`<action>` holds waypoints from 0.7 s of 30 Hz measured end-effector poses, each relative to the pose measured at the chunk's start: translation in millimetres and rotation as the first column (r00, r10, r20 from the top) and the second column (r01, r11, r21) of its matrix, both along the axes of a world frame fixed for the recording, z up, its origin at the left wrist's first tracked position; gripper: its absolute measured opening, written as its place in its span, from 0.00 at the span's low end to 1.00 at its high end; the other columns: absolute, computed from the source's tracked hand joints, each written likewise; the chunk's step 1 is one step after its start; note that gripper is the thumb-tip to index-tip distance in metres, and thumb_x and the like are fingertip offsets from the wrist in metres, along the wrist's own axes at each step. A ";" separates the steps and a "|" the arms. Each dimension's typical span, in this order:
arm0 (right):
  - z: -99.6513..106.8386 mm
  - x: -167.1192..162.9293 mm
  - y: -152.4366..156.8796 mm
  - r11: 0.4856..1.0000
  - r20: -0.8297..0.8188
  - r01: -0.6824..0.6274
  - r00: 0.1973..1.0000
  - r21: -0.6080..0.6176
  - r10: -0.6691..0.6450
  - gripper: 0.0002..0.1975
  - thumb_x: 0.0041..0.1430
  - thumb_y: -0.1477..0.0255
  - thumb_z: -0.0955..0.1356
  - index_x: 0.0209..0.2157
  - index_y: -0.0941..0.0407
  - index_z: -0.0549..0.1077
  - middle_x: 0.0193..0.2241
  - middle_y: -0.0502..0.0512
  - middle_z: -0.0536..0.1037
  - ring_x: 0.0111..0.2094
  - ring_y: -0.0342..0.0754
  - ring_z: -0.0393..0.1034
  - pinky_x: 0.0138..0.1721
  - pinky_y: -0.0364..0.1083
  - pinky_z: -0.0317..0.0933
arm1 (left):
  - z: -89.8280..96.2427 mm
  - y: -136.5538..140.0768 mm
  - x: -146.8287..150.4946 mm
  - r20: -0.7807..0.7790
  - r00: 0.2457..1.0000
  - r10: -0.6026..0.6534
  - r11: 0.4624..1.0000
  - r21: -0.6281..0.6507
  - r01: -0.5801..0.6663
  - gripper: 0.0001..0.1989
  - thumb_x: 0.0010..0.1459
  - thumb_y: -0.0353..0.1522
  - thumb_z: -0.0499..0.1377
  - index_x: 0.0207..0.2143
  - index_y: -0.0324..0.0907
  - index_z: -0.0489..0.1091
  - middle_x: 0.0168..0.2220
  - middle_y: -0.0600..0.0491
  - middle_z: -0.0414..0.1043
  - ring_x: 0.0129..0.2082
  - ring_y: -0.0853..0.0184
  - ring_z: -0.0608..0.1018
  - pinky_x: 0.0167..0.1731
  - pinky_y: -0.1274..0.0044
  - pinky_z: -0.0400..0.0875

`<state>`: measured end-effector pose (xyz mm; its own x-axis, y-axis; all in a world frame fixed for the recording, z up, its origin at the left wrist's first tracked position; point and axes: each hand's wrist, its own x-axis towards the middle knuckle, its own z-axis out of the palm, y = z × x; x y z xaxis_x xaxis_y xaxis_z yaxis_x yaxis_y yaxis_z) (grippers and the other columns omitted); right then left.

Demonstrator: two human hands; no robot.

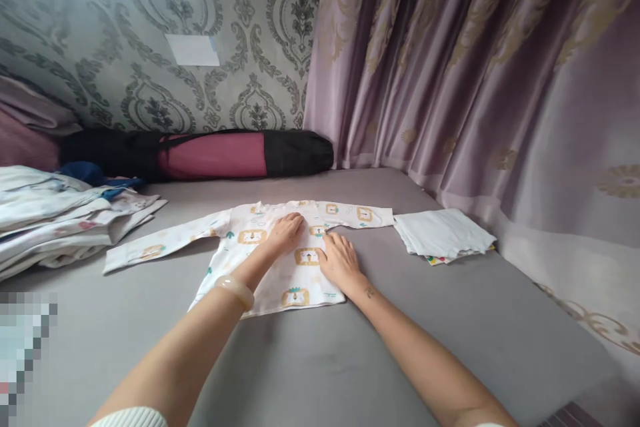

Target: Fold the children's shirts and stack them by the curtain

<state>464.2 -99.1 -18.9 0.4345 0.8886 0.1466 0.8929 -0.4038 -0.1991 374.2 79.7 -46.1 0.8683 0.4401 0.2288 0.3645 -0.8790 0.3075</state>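
A small white long-sleeved shirt [260,260] printed with yellow lion faces lies spread flat on the grey sheet [320,360], its sleeves stretched to either side. My left hand [287,232] rests on the upper middle of the shirt, fingers laid out flat. At the shirt's right side edge, my right hand [341,257] lies palm down, its fingers extended and the thumb on the cloth. Neither hand shows anything gripped. A pale bangle [236,292] circles my left wrist.
Folded white cloths [445,233] lie just beyond the right sleeve. A pile of clothes [60,220] sits at the left. Against the patterned wall lies a long black and maroon bag [215,155]. Purple curtains [425,60] hang along the right.
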 end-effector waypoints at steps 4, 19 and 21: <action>-6.9 6.0 2.1 0.997 -0.023 0.026 0.999 0.067 -0.024 0.15 0.66 0.66 0.62 0.51 0.55 0.70 0.49 0.60 0.73 0.50 0.54 0.66 0.49 0.50 0.57 | 0.7 -2.8 29.2 0.040 0.998 -0.040 0.999 -0.034 0.042 0.13 0.62 0.30 0.48 0.44 0.42 0.70 0.47 0.45 0.73 0.50 0.60 0.75 0.50 0.69 0.70; -19.7 82.0 0.2 0.831 -0.365 0.506 0.837 0.230 -0.408 0.18 0.62 0.73 0.60 0.49 0.61 0.73 0.47 0.64 0.76 0.47 0.51 0.72 0.51 0.45 0.62 | -18.1 -6.8 53.7 0.001 0.988 0.156 0.988 0.015 -0.156 0.24 0.67 0.42 0.44 0.59 0.41 0.61 0.64 0.43 0.59 0.65 0.54 0.59 0.62 0.61 0.53; -24.3 103.6 -5.9 0.798 -0.340 0.567 0.806 0.206 -0.485 0.21 0.60 0.72 0.60 0.52 0.61 0.72 0.45 0.66 0.77 0.48 0.54 0.72 0.49 0.49 0.64 | -17.5 -9.1 53.8 -0.027 0.987 0.160 0.987 0.025 -0.160 0.25 0.67 0.42 0.43 0.61 0.42 0.60 0.65 0.44 0.57 0.66 0.54 0.57 0.63 0.61 0.51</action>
